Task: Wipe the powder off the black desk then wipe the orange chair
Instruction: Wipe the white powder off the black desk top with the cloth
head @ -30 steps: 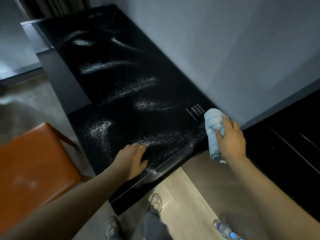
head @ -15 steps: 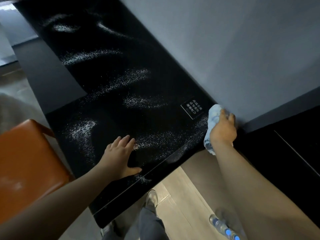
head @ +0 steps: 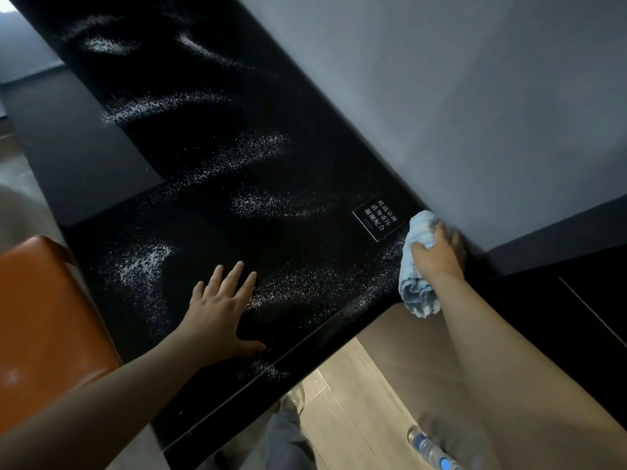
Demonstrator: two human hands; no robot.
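The long black desk (head: 210, 205) runs from the top left to the bottom middle, against a grey wall. Patches of white powder (head: 146, 262) lie scattered along its top. My left hand (head: 220, 310) rests flat on the desk near the front edge, fingers spread. My right hand (head: 437, 256) grips a bunched light blue cloth (head: 417, 290) at the desk's near right corner, next to the wall. The orange chair (head: 44, 320) stands at the left, beside the desk.
A small plate with white characters (head: 378, 217) is fixed to the desk near the cloth. A dark cabinet (head: 559, 310) adjoins the desk on the right. A plastic bottle (head: 431, 449) lies on the wooden floor by my feet (head: 291, 405).
My right hand has carried the cloth up onto the desk corner by the wall. My left hand has flattened, its fingers spreading out on the desk top. The view has shifted closer to the desk.
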